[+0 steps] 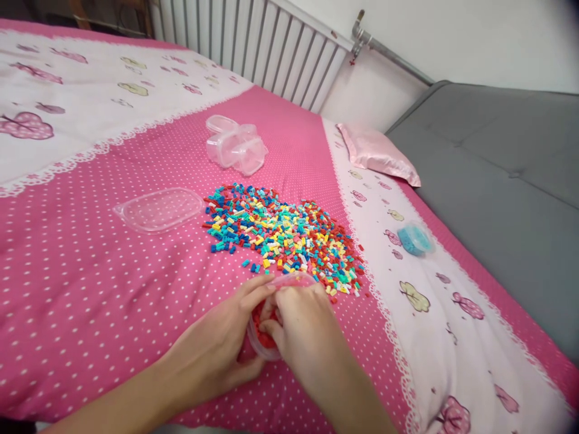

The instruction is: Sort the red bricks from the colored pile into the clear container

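Observation:
A clear plastic container (261,351) with red pieces (263,337) in it sits at the near side of the bed. My left hand (226,337) grips its left side, fingers and thumb around the wall. Over the opening, my right hand (303,325) reaches in with curled fingers among the red pieces; whether it pinches any of them is hidden. Just beyond the container spreads a pile of small toy building bricks (284,229) in red, blue, teal, yellow and white.
A clear lid (160,210) lies flat left of the pile. Several empty clear containers (237,144) are grouped behind it. At the right stands a container of blue pieces (414,239). A pink pillow (377,150) lies near the grey headboard (497,157); a white radiator (253,42) lines the wall.

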A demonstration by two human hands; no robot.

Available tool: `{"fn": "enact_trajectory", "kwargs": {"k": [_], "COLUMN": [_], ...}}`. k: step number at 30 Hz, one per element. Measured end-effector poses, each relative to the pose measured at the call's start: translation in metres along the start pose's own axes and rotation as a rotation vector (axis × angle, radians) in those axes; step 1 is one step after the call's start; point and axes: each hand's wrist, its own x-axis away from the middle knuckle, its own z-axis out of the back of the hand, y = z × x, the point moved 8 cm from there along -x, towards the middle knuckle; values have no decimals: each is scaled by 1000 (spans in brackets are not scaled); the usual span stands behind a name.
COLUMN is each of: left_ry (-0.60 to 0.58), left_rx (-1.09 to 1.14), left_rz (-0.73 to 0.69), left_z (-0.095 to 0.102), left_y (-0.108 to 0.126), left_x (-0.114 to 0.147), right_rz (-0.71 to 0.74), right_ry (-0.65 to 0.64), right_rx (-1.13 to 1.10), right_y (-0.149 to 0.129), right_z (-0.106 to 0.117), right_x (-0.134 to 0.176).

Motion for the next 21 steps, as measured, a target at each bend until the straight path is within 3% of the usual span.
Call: {"fn": "enact_trajectory", "kwargs": {"k": [8, 21], "left_ry": [14, -1], "left_rx": [-30, -49], "left_rz": [6, 21], "left_z": [3, 1], "left_y": [1, -2], "left_x": [1, 1], "right_rz": [-3, -25], "right_ry": [10, -79], "right_rx": [-9, 0], "right_y": [-4, -3], "right_z": [9, 1], "right_x": [-2, -7]}}
